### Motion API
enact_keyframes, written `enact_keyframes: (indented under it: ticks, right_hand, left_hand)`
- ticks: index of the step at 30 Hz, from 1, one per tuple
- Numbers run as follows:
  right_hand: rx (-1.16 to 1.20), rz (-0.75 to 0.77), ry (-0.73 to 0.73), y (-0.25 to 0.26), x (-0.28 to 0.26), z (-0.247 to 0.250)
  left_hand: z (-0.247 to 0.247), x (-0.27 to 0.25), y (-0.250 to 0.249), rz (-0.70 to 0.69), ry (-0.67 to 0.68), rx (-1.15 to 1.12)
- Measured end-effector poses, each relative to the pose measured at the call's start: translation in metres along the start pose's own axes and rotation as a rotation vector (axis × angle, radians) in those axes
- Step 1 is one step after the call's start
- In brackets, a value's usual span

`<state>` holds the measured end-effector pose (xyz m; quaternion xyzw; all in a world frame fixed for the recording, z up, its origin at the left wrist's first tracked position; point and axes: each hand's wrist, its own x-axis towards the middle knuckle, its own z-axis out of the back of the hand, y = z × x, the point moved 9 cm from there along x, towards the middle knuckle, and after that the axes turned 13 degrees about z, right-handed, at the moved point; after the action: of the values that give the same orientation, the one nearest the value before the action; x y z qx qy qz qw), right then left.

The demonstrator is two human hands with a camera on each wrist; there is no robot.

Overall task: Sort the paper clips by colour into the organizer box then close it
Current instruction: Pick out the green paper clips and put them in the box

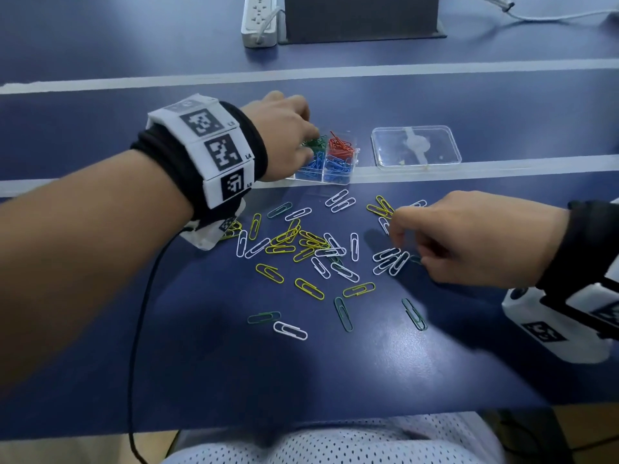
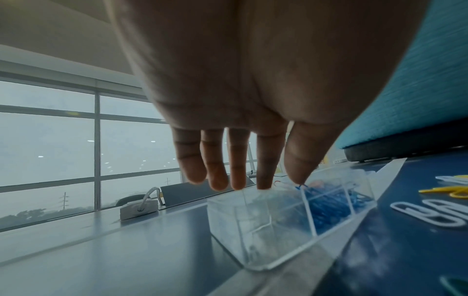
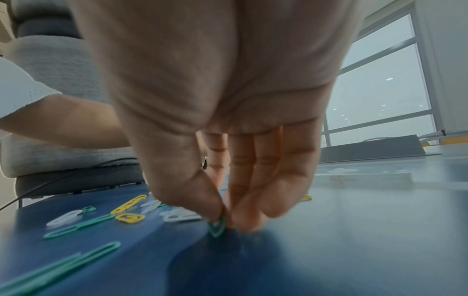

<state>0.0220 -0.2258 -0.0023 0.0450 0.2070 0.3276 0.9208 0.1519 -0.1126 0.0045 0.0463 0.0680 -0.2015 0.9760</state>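
Left hand over the organizer box at 12 o'clock, fingers straight and released above the green compartment, likely just dropping a clip. Right hand at 3 o'clock pinches a green clip against the table. Loose paper clips, white, yellow and green, overlap mid-table. The lid lies beside the box; the wrist cable trails at 8 o'clock.

Organizer box clear glossy plastic; table smooth, matt.
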Motion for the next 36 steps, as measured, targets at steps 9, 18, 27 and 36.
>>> enact_keyframes:
  ticks: [9, 18, 27, 36]
  right_hand:
    - [0.06, -0.012, -0.142, -0.009, -0.006, 0.017]
    - [0.104, -0.007, -0.031, 0.026, -0.012, -0.006]
    - [-0.057, 0.025, 0.124, 0.046, -0.013, -0.029]
    - [-0.012, 0.025, -0.053, 0.037, 0.009, 0.004]
  left_hand:
    - [0.015, -0.012, -0.006, -0.078, -0.079, -0.166]
    - [-0.005, -0.046, -0.034, -0.261, 0.136, -0.13]
    - [-0.012, -0.043, -0.011, -0.067, 0.174, -0.033]
    - [-0.012, -0.046, 0.005, 0.053, 0.15, -0.153]
